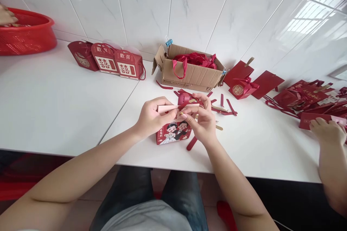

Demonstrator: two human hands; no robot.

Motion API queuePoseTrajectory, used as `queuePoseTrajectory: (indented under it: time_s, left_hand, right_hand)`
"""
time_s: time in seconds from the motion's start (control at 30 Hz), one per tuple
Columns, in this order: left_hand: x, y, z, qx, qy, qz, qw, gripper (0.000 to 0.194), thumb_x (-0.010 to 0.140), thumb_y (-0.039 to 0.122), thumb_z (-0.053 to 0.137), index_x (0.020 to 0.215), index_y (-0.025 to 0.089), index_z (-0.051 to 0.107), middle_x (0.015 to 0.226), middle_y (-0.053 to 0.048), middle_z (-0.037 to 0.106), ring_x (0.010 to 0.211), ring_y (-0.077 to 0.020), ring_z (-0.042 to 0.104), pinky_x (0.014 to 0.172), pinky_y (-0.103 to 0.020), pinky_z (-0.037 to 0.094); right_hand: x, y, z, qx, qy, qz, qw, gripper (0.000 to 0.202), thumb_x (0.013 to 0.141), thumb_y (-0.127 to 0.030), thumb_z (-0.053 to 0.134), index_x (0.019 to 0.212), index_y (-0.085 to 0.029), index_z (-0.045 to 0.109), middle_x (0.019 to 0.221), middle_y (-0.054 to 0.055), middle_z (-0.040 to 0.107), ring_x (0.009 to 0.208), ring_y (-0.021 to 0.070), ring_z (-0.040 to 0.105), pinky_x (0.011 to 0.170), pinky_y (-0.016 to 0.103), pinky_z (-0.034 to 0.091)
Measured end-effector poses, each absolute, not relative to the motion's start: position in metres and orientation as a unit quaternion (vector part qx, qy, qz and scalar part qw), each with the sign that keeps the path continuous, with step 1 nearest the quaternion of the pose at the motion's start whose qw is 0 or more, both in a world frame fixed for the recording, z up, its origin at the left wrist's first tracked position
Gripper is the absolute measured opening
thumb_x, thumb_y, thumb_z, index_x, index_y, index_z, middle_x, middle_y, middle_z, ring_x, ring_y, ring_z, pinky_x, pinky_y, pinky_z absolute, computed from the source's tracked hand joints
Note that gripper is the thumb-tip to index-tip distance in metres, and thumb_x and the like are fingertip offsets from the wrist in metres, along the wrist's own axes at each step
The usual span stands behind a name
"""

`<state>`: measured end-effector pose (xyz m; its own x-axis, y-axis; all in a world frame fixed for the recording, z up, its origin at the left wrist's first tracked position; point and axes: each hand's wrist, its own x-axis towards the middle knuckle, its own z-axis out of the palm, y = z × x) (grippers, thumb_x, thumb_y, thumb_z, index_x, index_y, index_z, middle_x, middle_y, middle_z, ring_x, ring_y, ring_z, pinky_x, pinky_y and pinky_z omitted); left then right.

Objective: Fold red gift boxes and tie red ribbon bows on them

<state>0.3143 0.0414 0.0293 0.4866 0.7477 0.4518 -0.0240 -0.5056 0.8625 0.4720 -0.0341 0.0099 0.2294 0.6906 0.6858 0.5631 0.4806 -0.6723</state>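
A red paper box (174, 132) with a cartoon wedding couple on its front.
It stands on the white table (81, 115), toward the near side, with the couple upright: a figure in a white dress at left, one in a dark suit at right. Pale inner faces show along its raised top, which is partly hidden; white lettering runs down the front's left side.

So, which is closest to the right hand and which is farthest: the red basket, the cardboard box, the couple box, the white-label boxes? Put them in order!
From the right hand:
1. Couple box, right at its fingers
2. Cardboard box, ahead, near the wall
3. White-label boxes, off to the left
4. Red basket, far left
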Motion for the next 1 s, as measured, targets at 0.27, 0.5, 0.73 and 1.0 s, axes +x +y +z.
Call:
queuePoseTrajectory:
  time_s: [0.27,0.5,0.73,1.0]
  left_hand:
    - [0.315,0.04,0.029,0.754,0.24,0.448,0.416,0.011,0.076,0.023,0.065,0.069,0.014,0.068,0.069,-0.001,0.063,0.065,-0.0115,0.059,0.061,-0.021,0.047]
    - [0.315,0.039,0.028,0.76,0.211,0.452,0.416,0.013,0.076,0.027,0.067,0.072,0.015,0.067,0.069,-0.002,0.063,0.064,-0.0126,0.061,0.059,-0.022,0.049]
    - [0.313,0.044,0.023,0.801,0.12,0.493,0.319,0.01,0.079,0.024,0.065,0.072,0.017,0.066,0.069,-0.003,0.065,0.062,-0.0129,0.061,0.058,-0.024,0.05]
    - [0.304,0.063,0.021,0.858,-0.051,0.504,0.088,0.008,0.081,0.018,0.066,0.086,0.024,0.068,0.081,-0.001,0.074,0.073,-0.0145,0.068,0.078,-0.031,0.052]
  right_hand:
    - [0.472,-0.034,0.011,-0.491,-0.635,0.07,0.593,0.004,0.082,-0.025,0.067,0.079,-0.025,0.07,0.105,0.006,0.06,0.128,0.0263,0.045,0.095,0.044,0.049]
    - [0.469,-0.034,0.009,-0.494,-0.619,0.068,0.606,0.002,0.081,-0.026,0.068,0.079,-0.025,0.068,0.118,0.007,0.055,0.119,0.0255,0.052,0.079,0.039,0.054]
    - [0.472,-0.034,0.003,-0.466,-0.611,0.112,0.63,0.033,0.079,-0.026,0.07,0.107,-0.025,0.052,0.109,0.007,0.063,0.094,0.02,0.065,0.081,0.037,0.056]
    - [0.485,-0.038,0.009,-0.34,-0.753,-0.029,0.563,0.038,0.078,-0.011,0.065,0.112,-0.025,0.061,0.093,0.005,0.07,0.086,0.0202,0.068,0.073,0.036,0.059]
